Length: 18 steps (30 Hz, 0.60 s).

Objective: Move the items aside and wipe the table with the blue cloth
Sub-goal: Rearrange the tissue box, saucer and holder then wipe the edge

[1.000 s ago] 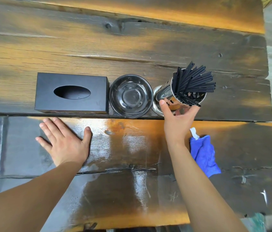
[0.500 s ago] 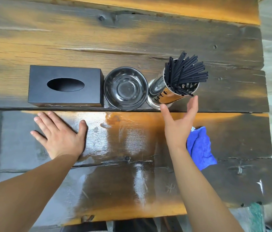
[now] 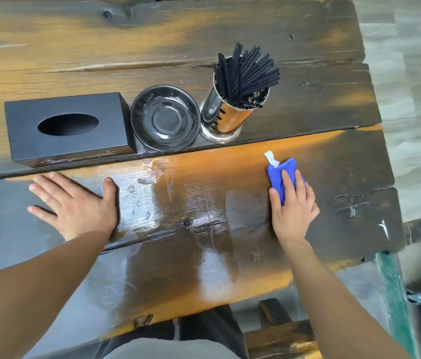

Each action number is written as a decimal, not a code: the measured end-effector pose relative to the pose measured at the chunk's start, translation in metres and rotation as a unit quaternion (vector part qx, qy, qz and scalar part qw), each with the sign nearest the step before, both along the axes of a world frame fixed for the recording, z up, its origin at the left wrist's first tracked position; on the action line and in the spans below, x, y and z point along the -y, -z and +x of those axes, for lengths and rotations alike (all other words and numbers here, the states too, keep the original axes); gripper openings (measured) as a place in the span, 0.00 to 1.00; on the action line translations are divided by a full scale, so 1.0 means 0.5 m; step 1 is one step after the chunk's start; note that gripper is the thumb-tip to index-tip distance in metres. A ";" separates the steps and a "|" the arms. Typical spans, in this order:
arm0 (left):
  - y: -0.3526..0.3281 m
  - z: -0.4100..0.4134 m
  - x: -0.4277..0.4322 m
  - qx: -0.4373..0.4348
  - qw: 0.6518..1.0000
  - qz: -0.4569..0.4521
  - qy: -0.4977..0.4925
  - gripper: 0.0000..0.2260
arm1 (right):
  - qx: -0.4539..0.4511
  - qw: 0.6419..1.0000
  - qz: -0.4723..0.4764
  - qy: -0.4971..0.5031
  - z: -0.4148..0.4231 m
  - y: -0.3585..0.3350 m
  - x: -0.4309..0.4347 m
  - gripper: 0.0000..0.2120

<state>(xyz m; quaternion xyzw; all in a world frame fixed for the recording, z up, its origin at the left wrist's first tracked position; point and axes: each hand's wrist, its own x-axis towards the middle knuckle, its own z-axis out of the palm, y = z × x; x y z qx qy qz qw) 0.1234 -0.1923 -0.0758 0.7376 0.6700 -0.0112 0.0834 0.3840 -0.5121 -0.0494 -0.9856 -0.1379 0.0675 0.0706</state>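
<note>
The left hand (image 3: 75, 206) lies flat on the wooden table (image 3: 152, 47), palm down, with the fingers spread out and nothing held in it. It rests on the near plank, which looks shiny and wet. Just past the fingers, on the far plank, sits a black tissue box (image 3: 68, 129) with an oval hole in its top. No tissue shows in the hole. Right beside the box, to its right, is a shiny metal bowl (image 3: 165, 117). It looks like it touches the box, or almost does. Next in the row, close beside the bowl, stands a shiny metal cup (image 3: 226, 117) with small slots in its side. The cup is full of black straws (image 3: 247, 73) that fan out over its rim toward the far right. All three things stand in a line along the near edge of the far plank. On the near plank, to the right of the wet patch, lies the blue cloth (image 3: 282, 174), bunched up, with a small white tag (image 3: 271, 158) sticking out at its far end. The right hand (image 3: 293, 206) presses down on top of the cloth, with the fingers curled over it and the thumb at its left side, so it is holding the cloth against the wood.
</note>
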 end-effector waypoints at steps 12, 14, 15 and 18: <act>-0.016 -0.005 -0.004 0.054 0.998 -0.043 0.012 0.48 | -0.016 0.998 0.035 0.049 -0.198 -0.011 0.004 0.19; -0.026 -0.013 -0.008 0.077 0.995 -0.065 0.013 0.48 | -0.053 0.997 0.032 0.051 -0.243 -0.026 0.009 0.19; -0.032 -0.019 -0.012 0.090 0.993 -0.077 0.013 0.47 | -0.075 0.995 0.032 0.049 -0.263 -0.034 0.014 0.19; -0.051 -0.046 -0.029 0.125 0.987 -0.102 0.026 0.43 | -0.135 0.990 0.027 0.030 -0.316 -0.056 0.040 0.18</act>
